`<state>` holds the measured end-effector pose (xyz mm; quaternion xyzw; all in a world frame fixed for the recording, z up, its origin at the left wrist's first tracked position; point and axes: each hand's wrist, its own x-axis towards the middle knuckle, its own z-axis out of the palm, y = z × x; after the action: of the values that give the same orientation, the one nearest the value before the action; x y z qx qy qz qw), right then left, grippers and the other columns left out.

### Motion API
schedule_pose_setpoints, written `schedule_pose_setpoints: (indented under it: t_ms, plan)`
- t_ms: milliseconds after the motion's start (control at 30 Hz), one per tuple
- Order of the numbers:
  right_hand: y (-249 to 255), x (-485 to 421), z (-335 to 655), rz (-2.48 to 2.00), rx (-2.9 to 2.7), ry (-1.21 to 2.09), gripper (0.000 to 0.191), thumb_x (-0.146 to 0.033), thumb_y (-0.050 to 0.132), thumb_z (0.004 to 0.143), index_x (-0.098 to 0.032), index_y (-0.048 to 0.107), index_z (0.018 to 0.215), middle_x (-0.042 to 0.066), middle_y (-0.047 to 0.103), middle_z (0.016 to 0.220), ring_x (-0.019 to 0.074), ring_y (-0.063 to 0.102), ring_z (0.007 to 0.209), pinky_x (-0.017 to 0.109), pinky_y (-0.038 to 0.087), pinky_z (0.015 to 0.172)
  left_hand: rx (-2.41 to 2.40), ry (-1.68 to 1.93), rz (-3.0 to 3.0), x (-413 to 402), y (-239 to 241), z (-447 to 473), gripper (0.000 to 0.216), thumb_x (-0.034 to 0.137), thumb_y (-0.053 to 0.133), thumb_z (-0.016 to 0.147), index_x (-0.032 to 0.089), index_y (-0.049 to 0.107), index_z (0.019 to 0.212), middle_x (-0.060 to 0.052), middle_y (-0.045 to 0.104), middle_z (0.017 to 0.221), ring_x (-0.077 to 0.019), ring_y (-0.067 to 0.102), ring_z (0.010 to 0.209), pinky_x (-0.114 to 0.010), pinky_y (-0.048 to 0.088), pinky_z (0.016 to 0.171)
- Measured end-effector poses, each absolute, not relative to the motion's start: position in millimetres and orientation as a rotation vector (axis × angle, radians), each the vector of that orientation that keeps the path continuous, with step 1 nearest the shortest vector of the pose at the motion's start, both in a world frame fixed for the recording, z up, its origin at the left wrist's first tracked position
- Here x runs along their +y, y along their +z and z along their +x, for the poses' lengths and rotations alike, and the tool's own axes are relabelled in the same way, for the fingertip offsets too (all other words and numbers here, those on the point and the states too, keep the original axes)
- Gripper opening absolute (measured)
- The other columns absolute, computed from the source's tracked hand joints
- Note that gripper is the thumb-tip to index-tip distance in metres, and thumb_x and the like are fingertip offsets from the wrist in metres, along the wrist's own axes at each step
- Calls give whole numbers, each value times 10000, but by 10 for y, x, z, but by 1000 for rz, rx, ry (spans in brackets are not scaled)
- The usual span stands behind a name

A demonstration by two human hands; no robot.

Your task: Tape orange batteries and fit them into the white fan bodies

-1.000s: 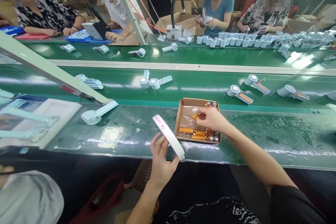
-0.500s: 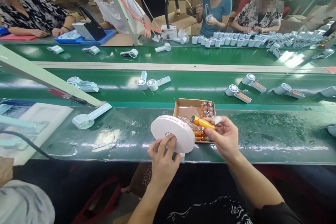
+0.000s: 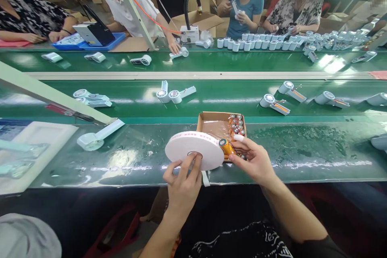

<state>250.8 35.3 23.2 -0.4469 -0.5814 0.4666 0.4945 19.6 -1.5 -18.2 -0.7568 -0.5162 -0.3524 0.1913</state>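
My left hand [image 3: 181,183] holds a white roll of tape [image 3: 193,150] with red print along its rim, fingers at its core, just above the near edge of the green bench. A short tape end hangs below it. My right hand [image 3: 255,161] grips an orange battery cell [image 3: 226,147] and presses its end against the roll's right edge. Right behind sits a small cardboard box [image 3: 208,117] holding several more orange cells.
White handheld fan bodies [image 3: 171,94] lie on the green conveyor belt [image 3: 229,98], some with orange cells fitted [image 3: 273,102]. One fan body [image 3: 93,137] lies at near left beside a white tray [image 3: 36,145]. Other people work across the far belt, with rows of white parts [image 3: 272,44].
My right hand lifted a cell out of the box and brought it to the roll. My left hand turned the roll from edge-on to flat and tilted.
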Motion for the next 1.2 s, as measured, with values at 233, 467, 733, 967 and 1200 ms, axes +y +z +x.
schedule_pose_setpoints:
  t_ms: [233, 467, 733, 967, 1200]
  plan:
    - [471, 516, 2616, -1096, -1362, 1313, 326, -343, 876, 788, -232, 805, 1086, 34, 823, 987, 227, 786, 945, 380, 662, 916, -1389, -902, -2067, 97, -84, 152, 503, 142, 759, 872, 310, 721, 1345, -60, 769, 1172, -291, 481, 968, -466, 370, 862]
    - [73, 331, 2236, -936, -575, 1057, 425, -437, 960, 666, -226, 762, 978, 60, 821, 965, 226, 787, 847, 349, 687, 782, -1453, -1056, -2106, -130, -181, 686, 564, 531, 759, 918, 146, 681, 1323, -110, 634, 910, -267, 488, 852, -428, 384, 810]
    - [435, 645, 2845, -833, -569, 832, 372, -347, 928, 768, -284, 722, 1071, 13, 803, 1058, 200, 790, 957, 336, 681, 837, -1378, -1088, -2252, 42, 36, 811, 534, 574, 724, 915, 155, 708, 1247, -108, 628, 900, -285, 469, 895, -457, 338, 839]
    - [194, 632, 2835, -894, -565, 849, 465, -364, 963, 727, -259, 720, 1109, 47, 797, 1049, 239, 786, 970, 419, 670, 913, -1256, -1078, -2333, 460, 151, 963, 412, 466, 730, 923, 141, 720, 1176, -93, 669, 869, -276, 464, 889, -445, 325, 824]
    - [400, 808, 3221, -832, -549, 685, 442, -377, 970, 716, -252, 752, 1080, 30, 784, 1053, 202, 767, 990, 338, 660, 921, -1086, -1021, -2680, 141, -90, 1088, 346, 431, 747, 919, 215, 752, 1190, -57, 712, 905, -247, 483, 878, -431, 372, 858]
